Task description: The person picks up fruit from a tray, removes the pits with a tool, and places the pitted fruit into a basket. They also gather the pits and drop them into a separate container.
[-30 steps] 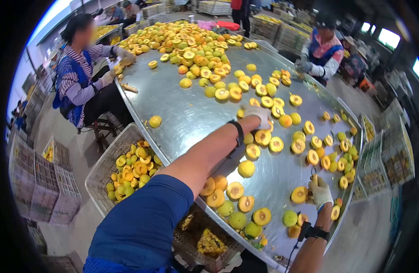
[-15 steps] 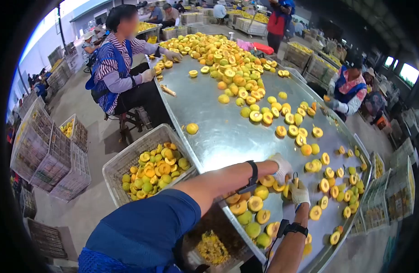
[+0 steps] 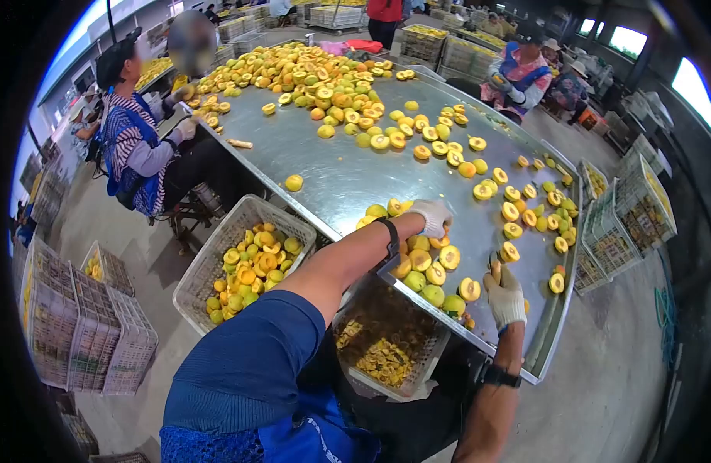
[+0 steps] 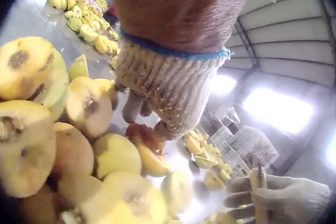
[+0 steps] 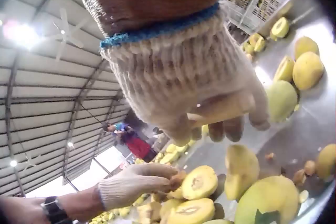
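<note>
My gloved left hand (image 3: 433, 217) is over cut fruit near the table's edge. In the left wrist view, the left hand (image 4: 165, 90) pinches a brownish-orange fruit piece (image 4: 146, 138); the right wrist view shows that piece (image 5: 178, 180) at the left hand's (image 5: 137, 184) fingertips. To its right, apart from it, my gloved right hand (image 3: 505, 298) grips a small tool with a dark metal tip (image 3: 494, 258). The tool's pale handle (image 5: 223, 109) lies across the fingers of the right hand (image 5: 184, 77). Halved yellow fruit (image 3: 470, 289) lies between the hands.
The metal table (image 3: 332, 174) carries a large fruit pile (image 3: 294, 73) at its far end. Crates of fruit (image 3: 187, 289) and scraps (image 3: 433, 363) stand below the near edge. People sit at the left (image 3: 135, 147) and far right (image 3: 519, 73); stacked crates (image 3: 633, 220) stand at the right.
My hands were close together half a second ago and are now apart, the left over the near fruit cluster. The tool remains in my right hand. The head view has shifted.
</note>
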### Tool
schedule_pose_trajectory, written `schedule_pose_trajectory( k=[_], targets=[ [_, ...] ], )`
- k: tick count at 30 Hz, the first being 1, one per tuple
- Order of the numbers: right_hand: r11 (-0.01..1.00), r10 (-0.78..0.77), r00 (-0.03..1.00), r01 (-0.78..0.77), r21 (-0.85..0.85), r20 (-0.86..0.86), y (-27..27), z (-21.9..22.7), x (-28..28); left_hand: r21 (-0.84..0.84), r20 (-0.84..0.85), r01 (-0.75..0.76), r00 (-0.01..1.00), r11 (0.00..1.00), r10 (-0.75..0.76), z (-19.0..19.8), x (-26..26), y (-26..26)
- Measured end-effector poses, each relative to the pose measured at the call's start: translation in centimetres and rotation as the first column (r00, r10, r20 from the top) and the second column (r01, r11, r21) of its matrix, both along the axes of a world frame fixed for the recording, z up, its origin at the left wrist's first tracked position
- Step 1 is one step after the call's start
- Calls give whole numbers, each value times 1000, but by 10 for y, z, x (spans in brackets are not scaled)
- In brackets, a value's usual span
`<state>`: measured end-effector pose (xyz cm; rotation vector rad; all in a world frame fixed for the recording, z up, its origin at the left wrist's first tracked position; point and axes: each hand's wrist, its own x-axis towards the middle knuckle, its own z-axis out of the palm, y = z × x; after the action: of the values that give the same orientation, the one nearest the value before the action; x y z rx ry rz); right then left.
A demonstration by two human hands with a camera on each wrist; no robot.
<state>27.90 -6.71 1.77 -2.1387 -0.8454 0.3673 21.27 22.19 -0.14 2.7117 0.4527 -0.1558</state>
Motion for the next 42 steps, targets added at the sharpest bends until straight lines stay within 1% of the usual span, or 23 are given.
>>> schedule_pose_trajectory(
  k=[1, 3, 4, 7, 9, 11, 12, 16, 20, 21, 22, 23, 24, 25, 26, 27, 29, 32, 33, 36, 38, 39, 42],
  targets=[
    [1000, -11, 1000, 11, 6, 9, -10, 22, -18, 6, 9, 11, 1000, 1000, -11, -10, 5, -1],
    [995, -43, 983, 59, 84, -181, -29, 52, -48, 186, 307, -113, 950, 976, 52, -24, 15, -4],
    [988, -48, 976, 77, 132, -213, -39, 55, -60, 189, 314, -111, 948, 976, 47, -24, 20, -6],
    [952, -41, 951, 131, 278, -306, -58, 53, -91, 87, 291, -147, 950, 985, 116, -16, 35, -5],
    [962, -50, 934, 140, 233, -353, -62, 38, -101, 56, -133, -185, 972, 981, 191, -4, 44, -7],
    [961, -38, 919, 141, 236, -393, -61, 24, -112, 84, -148, -239, 957, 967, 250, -27, 60, -4],
    [961, 8, 951, 79, 267, -309, -63, -4, -107, 65, -106, -275, 954, 959, 280, -34, 62, -4],
    [973, -16, 929, 100, 207, -369, -50, 9, -123, 53, -42, -280, 958, 958, 283, -59, 66, 6],
    [902, 8, 878, 201, 383, -479, -48, 4, -130, -110, 46, -399, 913, 910, 406, -22, 34, 12],
    [905, 4, 876, 202, 373, -483, -48, 9, -132, -421, 54, -459, 848, 782, 527, -11, 26, 14],
    [913, -20, 865, 220, 344, -501, -47, 15, -136, -686, 10, -454, 775, 568, 632, -3, 15, 14],
    [918, -55, 851, 249, 309, -523, -53, 18, -141, -874, 46, -263, 793, 410, 607, -3, 2, 13],
    [925, 4, 842, 202, 323, -539, -61, 6, -138, -977, 81, -53, 803, 206, 591, -5, -15, 9],
    [937, -9, 825, 204, 284, -564, -56, 24, -152, -1000, -6, 3, 792, -14, 610, 5, -33, -3],
    [933, 14, 865, 169, 317, -502, -59, 15, -157, -971, -102, 55, 785, -233, 611, 19, -53, -21],
    [929, 45, 901, 121, 350, -431, -60, 6, -161, -969, -117, 38, 799, -244, 590, 27, -76, -39],
    [921, 17, 834, 202, 334, -552, -57, 22, -185, -941, 4, 214, 782, -262, 623, 35, -121, -71],
    [923, 42, 828, 182, 338, -560, -61, 6, -200, -936, -63, 146, 824, -319, 563, 20, -161, -101],
    [909, 55, 823, 193, 370, -565, -62, 0, -207, -896, -20, 233, 828, -377, 560, 26, -174, -118],
    [913, 23, 870, 183, 366, -492, -64, -5, -222, -910, -105, 156, 810, -383, 577, 31, -193, -143],
    [910, 28, 829, 210, 358, -558, -68, -1, -229, -925, 59, 244, 849, -291, 525, 14, -199, -154],
    [907, 40, 786, 231, 353, -616, -70, 0, -231, -926, 55, 238, 853, -293, 519, 9, -202, -157],
    [882, 43, 810, 244, 403, -584, -68, -9, -237, -916, -103, 109, 867, -386, 487, 2, -207, -174]
  ],
)
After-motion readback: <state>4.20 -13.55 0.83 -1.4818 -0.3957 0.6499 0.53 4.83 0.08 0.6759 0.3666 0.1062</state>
